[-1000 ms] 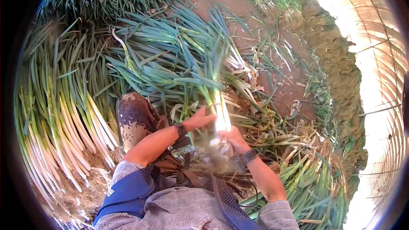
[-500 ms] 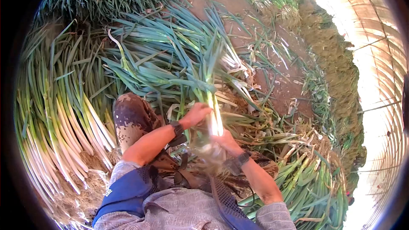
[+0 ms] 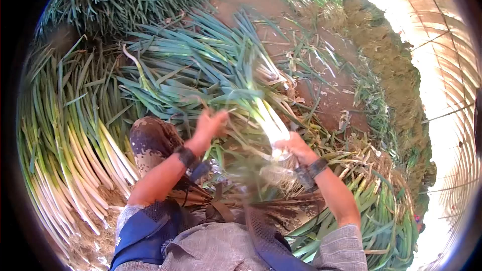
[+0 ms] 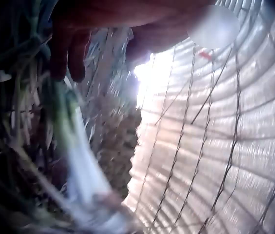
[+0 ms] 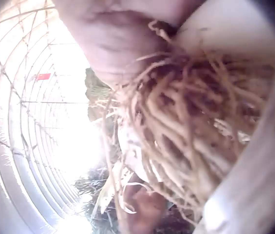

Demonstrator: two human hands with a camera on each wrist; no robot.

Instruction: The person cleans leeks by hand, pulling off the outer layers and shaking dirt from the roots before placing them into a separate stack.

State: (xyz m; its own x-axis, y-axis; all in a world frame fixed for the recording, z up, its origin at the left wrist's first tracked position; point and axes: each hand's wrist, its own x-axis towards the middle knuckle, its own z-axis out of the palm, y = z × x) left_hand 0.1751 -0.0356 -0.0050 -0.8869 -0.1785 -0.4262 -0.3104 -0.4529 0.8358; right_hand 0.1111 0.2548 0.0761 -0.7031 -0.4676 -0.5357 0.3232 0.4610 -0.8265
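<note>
My right hand grips a small bunch of green onions by the white stems, just above the roots. Its green tops point away from me over the leaf pile. Close up in the right wrist view, tangled pale roots hang below the right hand, beside a thick white stem. My left hand is apart from the bunch, left of it, and blurred. In the left wrist view the left hand's fingers extend downward, and the bunch's white stems show below them.
Cleaned green onions lie in rows at left, roots toward me. A loose pile spreads ahead, with a dense heap behind it. Stripped leaves lie at right. My knee stands between the rows and my hands. A ribbed plastic wall curves at right.
My left hand has moved away from the bunch, to the left. The right hand has swung right with the bunch, whose root end now sits farther right.
</note>
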